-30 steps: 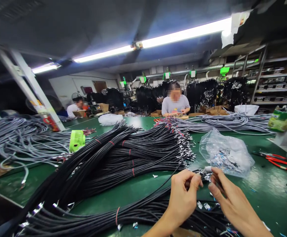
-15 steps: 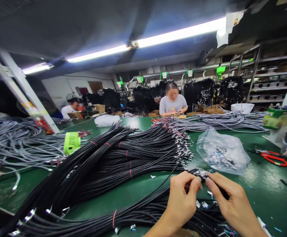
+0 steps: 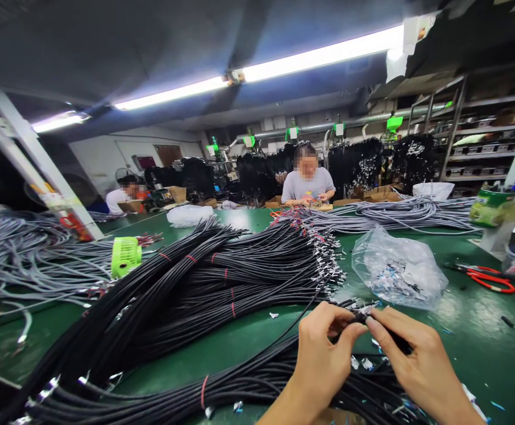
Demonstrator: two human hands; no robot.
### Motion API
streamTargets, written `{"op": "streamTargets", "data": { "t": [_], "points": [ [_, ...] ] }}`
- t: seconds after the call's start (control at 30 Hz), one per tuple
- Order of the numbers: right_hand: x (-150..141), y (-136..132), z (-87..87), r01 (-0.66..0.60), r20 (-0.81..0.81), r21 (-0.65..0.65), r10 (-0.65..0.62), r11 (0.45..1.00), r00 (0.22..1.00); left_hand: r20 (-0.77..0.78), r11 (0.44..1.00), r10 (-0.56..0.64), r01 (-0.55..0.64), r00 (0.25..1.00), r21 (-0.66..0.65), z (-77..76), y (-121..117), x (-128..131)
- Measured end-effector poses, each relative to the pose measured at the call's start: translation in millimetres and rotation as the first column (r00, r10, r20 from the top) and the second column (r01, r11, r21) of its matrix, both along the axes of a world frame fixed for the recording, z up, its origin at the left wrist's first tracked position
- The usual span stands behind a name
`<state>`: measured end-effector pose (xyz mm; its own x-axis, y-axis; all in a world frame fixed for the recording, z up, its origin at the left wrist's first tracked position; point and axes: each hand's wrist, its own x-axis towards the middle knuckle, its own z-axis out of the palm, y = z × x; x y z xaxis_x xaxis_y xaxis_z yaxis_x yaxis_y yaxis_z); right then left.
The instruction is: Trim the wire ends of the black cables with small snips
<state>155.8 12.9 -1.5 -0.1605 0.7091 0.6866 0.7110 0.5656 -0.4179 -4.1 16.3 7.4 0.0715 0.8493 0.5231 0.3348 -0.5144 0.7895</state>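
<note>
My left hand (image 3: 325, 354) and my right hand (image 3: 419, 366) meet low in the view, over the green table (image 3: 248, 336). Both pinch the end of one thin black cable (image 3: 304, 316), where a small metal terminal (image 3: 363, 311) sticks out between the fingertips. That cable runs left into the big pile of black cables (image 3: 222, 277). Another bundle of black cables (image 3: 239, 386) lies under my wrists. A clear plastic bag (image 3: 399, 271) of small connector parts sits just beyond my right hand.
Grey cable bundles lie at the left (image 3: 31, 260) and far right (image 3: 399, 213). A green fan (image 3: 125, 257), red-handled cutters (image 3: 489, 278) and a green tin (image 3: 487, 209) stand on the table. Two other people (image 3: 308, 183) (image 3: 122, 198) work at the far side.
My hands have drawn closer together on the cable end and shifted slightly left. The view has drifted a little to the right.
</note>
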Motion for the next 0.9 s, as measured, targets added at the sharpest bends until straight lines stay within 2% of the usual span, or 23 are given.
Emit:
{"op": "streamTargets", "data": {
  "t": [0.13,0.23,0.3,0.4,0.5,0.57,0.77,0.83,0.9],
  "points": [
    [-1,-2,3.8,-0.032,0.021,0.020,0.032,0.999,0.999,-0.056,0.996,-0.056,0.059,0.997,0.067,-1.8,1,-3],
    [0,-3,7.3,-0.069,0.001,-0.013,0.069,0.998,0.998,-0.003,0.983,-0.174,0.174,0.985,-0.054,-0.2,3,-5],
    [2,-4,9.3,-0.087,-0.051,-0.053,0.084,0.995,0.995,0.121,0.935,-0.285,0.303,0.951,-0.184,1.2,4,-5],
    [3,-7,13.0,-0.130,-0.184,-0.100,0.111,0.986,0.977,0.324,0.813,-0.392,0.489,0.861,-0.317,2.2,5,-4],
    [2,-11,19.3,-0.219,-0.252,-0.129,0.182,0.967,0.951,0.466,0.683,-0.456,0.634,0.758,-0.363,2.1,6,-2],
    [0,-14,24.5,-0.273,-0.249,-0.126,0.236,0.954,0.939,0.520,0.620,-0.479,0.692,0.707,-0.370,2.3,5,-2],
    [2,-14,30.6,-0.384,-0.206,-0.064,0.364,0.921,0.908,0.538,0.516,-0.537,0.758,0.650,-0.400,4.4,7,-4],
    [4,-12,28.0,-0.371,-0.171,-0.034,0.360,0.928,0.917,0.536,0.506,-0.542,0.760,0.648,-0.407,5.1,7,-5],
    [4,-12,24.8,-0.338,-0.155,0.004,0.335,0.941,0.930,0.541,0.521,-0.528,0.753,0.655,-0.403,5.6,7,-5]
  ]
}}
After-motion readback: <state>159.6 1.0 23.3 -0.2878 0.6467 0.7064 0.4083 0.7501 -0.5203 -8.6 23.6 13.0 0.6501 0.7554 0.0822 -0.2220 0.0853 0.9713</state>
